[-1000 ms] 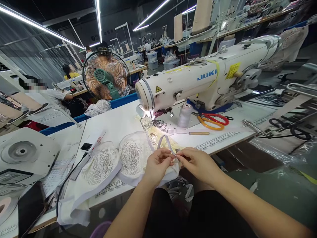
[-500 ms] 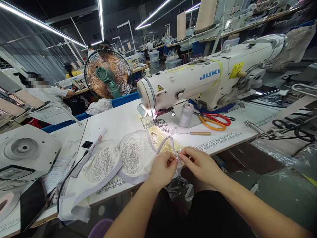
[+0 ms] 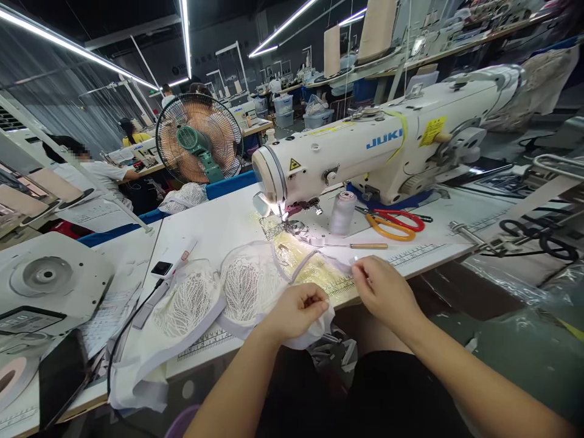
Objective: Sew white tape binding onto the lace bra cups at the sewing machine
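Observation:
A white lace bra (image 3: 246,289) with pale grey edging lies on the table's front edge, its cups side by side. My left hand (image 3: 296,313) is closed in a pinch at its right end, where white fabric hangs by the fingertips. From the right cup, a thin grey bra strap (image 3: 335,263) runs out to my right hand (image 3: 385,289). That hand is closed on the strap's end, with a small shiny bit showing at the fingertips. Just behind the bra is the needle area of a JUKI sewing machine (image 3: 337,155), its lamp lit.
A thread cone (image 3: 343,214), orange- and red-handled scissors (image 3: 395,225) and a wooden-handled tool (image 3: 368,246) lie right of the needle. At left are a small black-screened device (image 3: 161,268), a phone (image 3: 62,380) and a cable. A fan (image 3: 199,139) and co-workers are beyond.
My hands have moved apart. The right hand has gone right and slightly up, drawing the looped strap out nearly straight; the left has shifted slightly down and no longer meets the strap.

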A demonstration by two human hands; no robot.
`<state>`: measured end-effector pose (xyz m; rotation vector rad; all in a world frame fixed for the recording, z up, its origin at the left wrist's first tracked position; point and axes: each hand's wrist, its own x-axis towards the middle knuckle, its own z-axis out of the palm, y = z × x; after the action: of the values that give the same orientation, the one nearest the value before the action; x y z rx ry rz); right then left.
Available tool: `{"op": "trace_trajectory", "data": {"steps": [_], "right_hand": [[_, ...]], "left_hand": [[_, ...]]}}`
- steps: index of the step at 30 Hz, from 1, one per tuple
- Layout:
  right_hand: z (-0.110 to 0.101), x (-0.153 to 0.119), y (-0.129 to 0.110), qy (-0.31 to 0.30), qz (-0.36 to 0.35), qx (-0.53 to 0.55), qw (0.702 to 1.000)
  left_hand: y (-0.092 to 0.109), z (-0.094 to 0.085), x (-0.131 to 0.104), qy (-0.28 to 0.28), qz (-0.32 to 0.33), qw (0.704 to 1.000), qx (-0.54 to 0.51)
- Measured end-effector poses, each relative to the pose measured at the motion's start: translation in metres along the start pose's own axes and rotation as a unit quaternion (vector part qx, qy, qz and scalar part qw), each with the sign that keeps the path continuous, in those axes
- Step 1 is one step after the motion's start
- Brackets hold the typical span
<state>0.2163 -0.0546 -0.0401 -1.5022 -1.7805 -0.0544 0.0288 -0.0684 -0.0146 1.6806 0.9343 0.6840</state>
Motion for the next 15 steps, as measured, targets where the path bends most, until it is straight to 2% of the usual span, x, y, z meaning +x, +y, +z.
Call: {"op": "trace_trajectory", "data": {"steps": [4, 6, 7, 9, 12, 13, 15], "right_hand": [[-0.021, -0.011, -0.003, -0.054, 0.037, 0.083, 0.994], [-0.035, -0.021, 0.004, -0.071, 0.062, 0.100, 0.990], [-0.042, -0.025, 0.010, -0.079, 0.072, 0.102, 0.989], [-0.057, -0.033, 0.025, -0.093, 0.097, 0.091, 0.987], [-0.072, -0.040, 0.045, -0.101, 0.154, 0.053, 0.982], [-0.074, -0.041, 0.049, -0.102, 0.173, 0.034, 0.979], [-0.075, -0.041, 0.053, -0.112, 0.190, -0.002, 0.975]], "left_hand": [[0.000, -0.001, 0.000, -0.028, 0.056, 0.997, 0.046], [-0.001, 0.000, -0.002, -0.031, 0.082, 0.995, 0.055], [-0.002, 0.001, -0.004, -0.013, 0.090, 0.994, 0.058], [-0.005, 0.003, -0.008, 0.069, 0.100, 0.990, 0.076], [-0.011, 0.004, -0.017, 0.212, 0.117, 0.953, 0.180], [-0.013, 0.004, -0.020, 0.234, 0.117, 0.935, 0.239], [-0.016, 0.001, -0.025, 0.223, 0.096, 0.899, 0.364]]}}
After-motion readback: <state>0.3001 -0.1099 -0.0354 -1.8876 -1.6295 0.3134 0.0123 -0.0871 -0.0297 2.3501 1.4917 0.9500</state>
